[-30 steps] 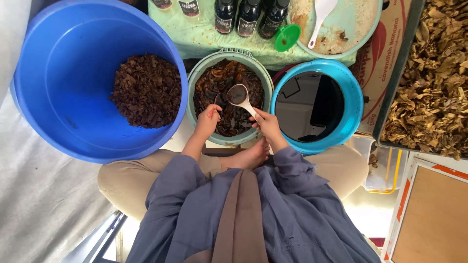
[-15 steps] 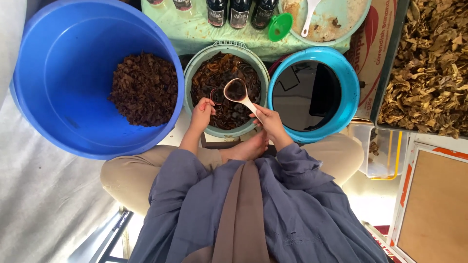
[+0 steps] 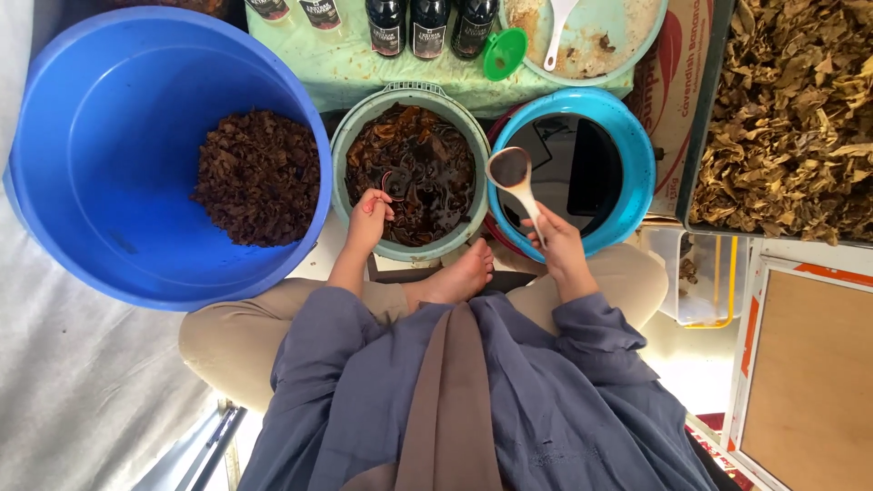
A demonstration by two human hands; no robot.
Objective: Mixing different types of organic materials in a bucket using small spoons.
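Big tub (image 3: 109,182): far left, blue, with a heap of dark brown wet leaves (image 3: 259,177) against its right wall. It sits as it did a second ago.

Left hand (image 3: 368,218): you curl it over the near rim of the grey basin (image 3: 350,136), fingers hooked inside the edge, holding the rim and nothing else. It was there a second ago too.

Grey basin: the middle one, full of dark leaves soaking in near-black liquid. Its rim touches the tub on one side and the blue basin on the other.

Ladle (image 3: 514,177): this is what changed. A second ago its bowl hung over the grey basin; now it sits right, over the edge of the blue basin (image 3: 637,155), and carries dark liquid.

Right hand (image 3: 556,241): you close it round the ladle's handle, bowl away from you.

Blue basin: holds dark, glossy liquid with no leaves showing.

Meaning: judging by the shift, liquid is being carried from the leaf basin across to the blue one.

Behind: dark bottles (image 3: 427,23), a green funnel (image 3: 503,53), a plate with a white spoon (image 3: 556,36).

Far right: a crate of dry tan leaves (image 3: 791,109).
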